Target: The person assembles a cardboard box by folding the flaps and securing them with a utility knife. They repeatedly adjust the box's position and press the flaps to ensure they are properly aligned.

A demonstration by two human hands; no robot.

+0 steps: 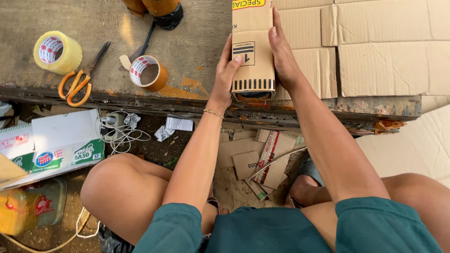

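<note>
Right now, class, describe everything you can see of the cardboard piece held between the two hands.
The cardboard piece is long, narrow and brown, folded into a sleeve with printed panels and a striped band near its close end. It lies lengthwise on the worn wooden table, its near end at the table's edge. The left hand presses its left side and the right hand its right, wrapping something dark at the near end.

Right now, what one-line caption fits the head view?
Both hands, left and right, press a cardboard wrap around something on a bench.
</note>
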